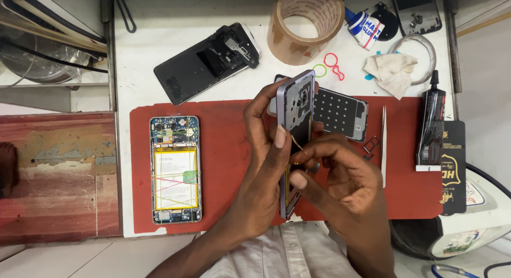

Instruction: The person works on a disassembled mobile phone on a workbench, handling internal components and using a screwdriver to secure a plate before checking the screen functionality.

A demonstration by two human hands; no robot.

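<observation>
My left hand (263,150) grips a lilac phone frame (294,100), held upright on its edge over the red mat (223,166). My right hand (340,174) pinches a thin orange flex strip (296,145) against the frame's inner side. An opened phone (175,169) lies flat on the mat to the left, its yellow-white battery bound with coloured rubber bands. Behind the frame lies a dark back panel (340,113) with rows of white dots.
A black phone with a loose inner plate (207,62) rests on the white table. A large tape roll (305,23), glue tube (364,28), rubber bands (332,65), cloth (393,70), black adhesive tube (432,118) and another phone part (415,12) crowd the back right. A white spudger (384,145) lies on the mat.
</observation>
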